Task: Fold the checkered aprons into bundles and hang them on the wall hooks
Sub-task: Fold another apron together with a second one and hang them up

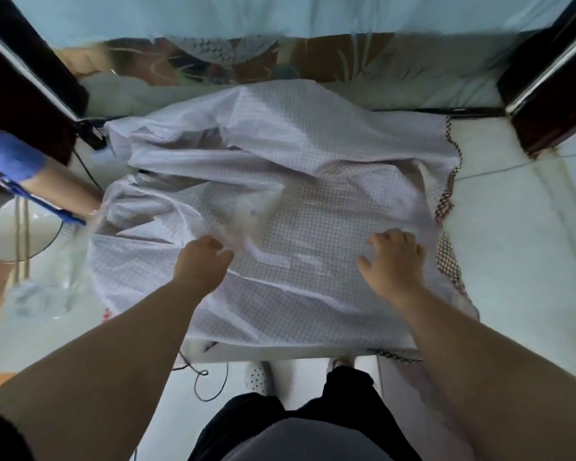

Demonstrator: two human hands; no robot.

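Observation:
A pale checkered apron (313, 134) lies spread and rumpled over a white table (512, 227), its inner side up; a darker brown-checked edge (448, 201) shows along its right side. My left hand (202, 261) grips a fold of the apron near the middle, fingers curled into the cloth. My right hand (394, 257) rests on the apron to the right, fingers bent down against the fabric. The picture is blurred around the left hand. No wall hooks are in view.
Another person's arm with a blue sleeve (10, 154) reaches in at the left edge. A white lamp (20, 231) with a cord stands at the left. Dark wooden posts (552, 81) flank the table. A patterned cloth (246, 58) lies behind. My feet (260, 377) show below.

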